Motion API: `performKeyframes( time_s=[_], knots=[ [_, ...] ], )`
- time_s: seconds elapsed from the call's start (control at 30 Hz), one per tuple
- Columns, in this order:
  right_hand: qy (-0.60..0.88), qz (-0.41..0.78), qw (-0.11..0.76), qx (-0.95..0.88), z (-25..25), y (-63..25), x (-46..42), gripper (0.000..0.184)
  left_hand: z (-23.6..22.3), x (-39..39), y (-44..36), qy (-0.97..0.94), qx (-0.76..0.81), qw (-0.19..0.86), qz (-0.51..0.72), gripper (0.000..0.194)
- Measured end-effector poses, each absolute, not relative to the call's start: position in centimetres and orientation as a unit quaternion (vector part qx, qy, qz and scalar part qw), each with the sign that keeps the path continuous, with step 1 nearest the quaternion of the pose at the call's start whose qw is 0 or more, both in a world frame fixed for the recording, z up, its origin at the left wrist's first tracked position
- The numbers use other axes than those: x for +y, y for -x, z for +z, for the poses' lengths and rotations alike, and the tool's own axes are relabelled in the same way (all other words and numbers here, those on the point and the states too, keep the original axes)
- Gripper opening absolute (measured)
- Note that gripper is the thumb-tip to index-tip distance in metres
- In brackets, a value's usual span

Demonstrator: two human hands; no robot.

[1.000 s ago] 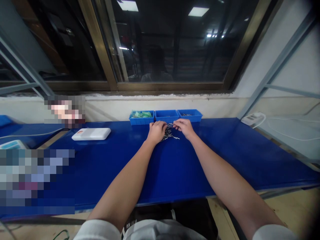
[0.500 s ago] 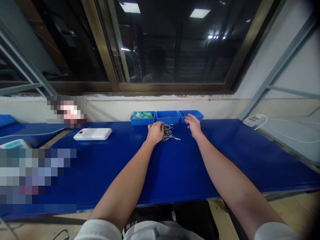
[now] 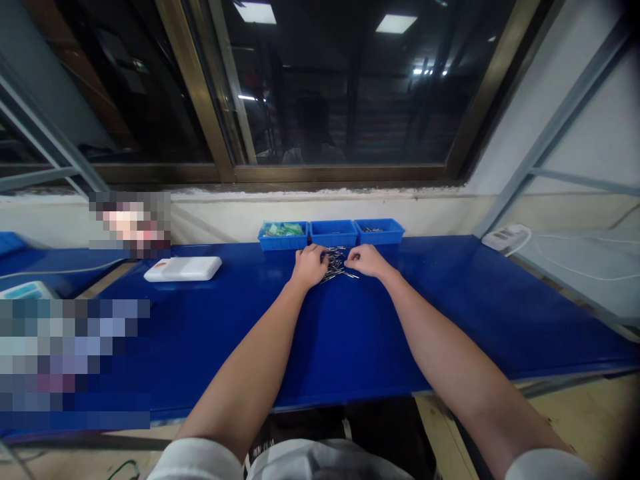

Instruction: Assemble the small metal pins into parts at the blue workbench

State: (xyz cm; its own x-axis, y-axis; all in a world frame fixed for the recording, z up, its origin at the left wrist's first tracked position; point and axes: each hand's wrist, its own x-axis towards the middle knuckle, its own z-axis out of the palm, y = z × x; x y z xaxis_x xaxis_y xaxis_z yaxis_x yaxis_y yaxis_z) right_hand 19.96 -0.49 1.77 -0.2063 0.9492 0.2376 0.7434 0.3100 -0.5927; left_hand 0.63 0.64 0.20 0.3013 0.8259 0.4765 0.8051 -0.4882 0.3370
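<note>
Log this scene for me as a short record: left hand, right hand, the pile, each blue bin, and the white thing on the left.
Left hand: left hand at the pile's left edge
Right hand: right hand at its right side, fingers curled; grip unclear
Pile: thin metal pieces, loose on the blue table
Left bin: blue bin with green material
Middle bin: blue bin, contents unclear
Right bin: blue bin, some small dark pieces
White object: rounded block, lying flat
</note>
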Motion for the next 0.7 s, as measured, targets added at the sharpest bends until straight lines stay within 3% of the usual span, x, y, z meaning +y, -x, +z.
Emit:
performKeyframes(
  time_s=[0.2, 0.7],
  knots=[
    [0.559, 0.198, 0.160, -0.789, 2.96, -19.92, -1.17, 0.009, 0.31, 0.50, -0.73, -0.810, 0.506, 0.024, 0.296, 0.022],
    [0.599, 0.196, 0.058, -0.774, 2.88, -19.20, -0.77, 0.019, 0.24, 0.27, -0.91, -0.821, 0.492, 0.029, 0.288, 0.021]
  ],
)
